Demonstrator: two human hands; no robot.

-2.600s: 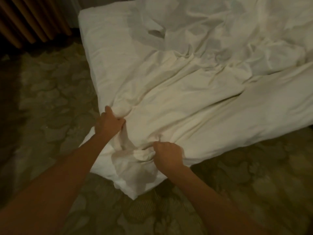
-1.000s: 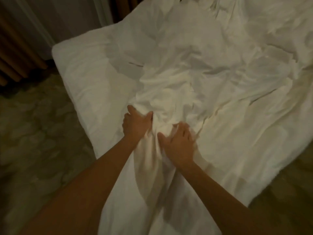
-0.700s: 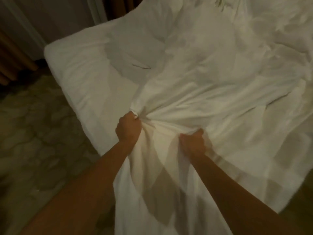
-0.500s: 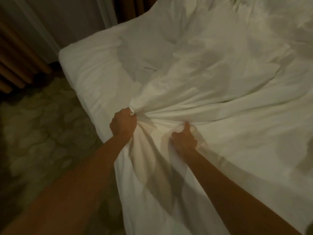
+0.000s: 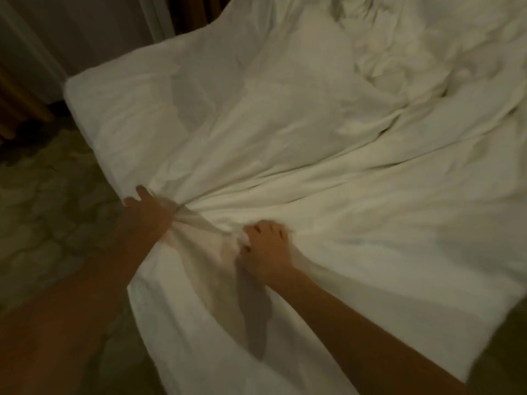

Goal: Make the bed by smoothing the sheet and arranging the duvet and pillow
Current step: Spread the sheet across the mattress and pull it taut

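Observation:
A white duvet (image 5: 356, 212) lies rumpled over the bed, with folds fanning out from a bunch near the bed's left edge. My left hand (image 5: 149, 213) grips that bunch of duvet, its fingers curled into the cloth. Just to its right, my right hand (image 5: 266, 246) holds a fold of the same duvet with curled fingers. The white sheet (image 5: 114, 115) shows bare on the mattress corner at the far left. Part of the duvet hangs over the near edge toward me. No pillow is clearly visible.
Patterned carpet (image 5: 42, 223) covers the floor left of the bed. A wall and dark curtains (image 5: 17, 95) stand beyond the far-left mattress corner. A heap of crumpled white bedding (image 5: 399, 52) sits at the top right.
Both hands have pulled the bunched duvet toward the near-left edge, stretching long folds across the bed. The right hand has shifted its hold, fingers now curled over a fold.

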